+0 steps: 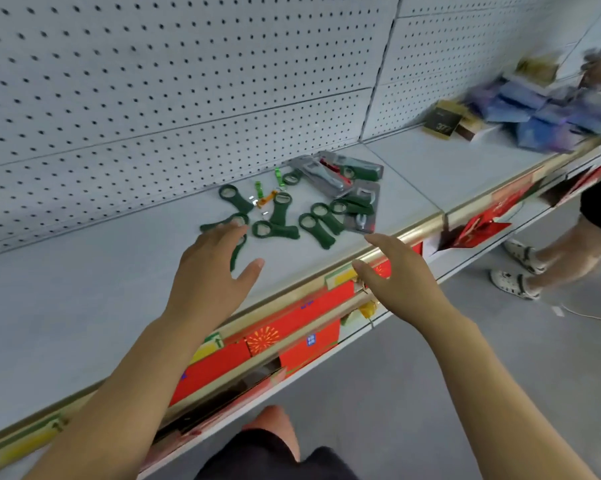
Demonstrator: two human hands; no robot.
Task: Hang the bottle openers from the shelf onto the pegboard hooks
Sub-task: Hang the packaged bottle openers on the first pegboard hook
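Several dark green bottle openers lie scattered on the grey shelf, with small green and orange openers behind them and grey blister packs to the right. My left hand hovers open, palm down, over the nearest green openers and partly covers one. My right hand is open over the shelf's gold front edge, holding nothing. The white pegboard rises behind the shelf; I see no hooks on it.
Blue packets and dark boxes pile up at the far right of the shelf. Another person's legs in sandals stand at the right, with a hand near the packets. Red cards fill the lower shelf.
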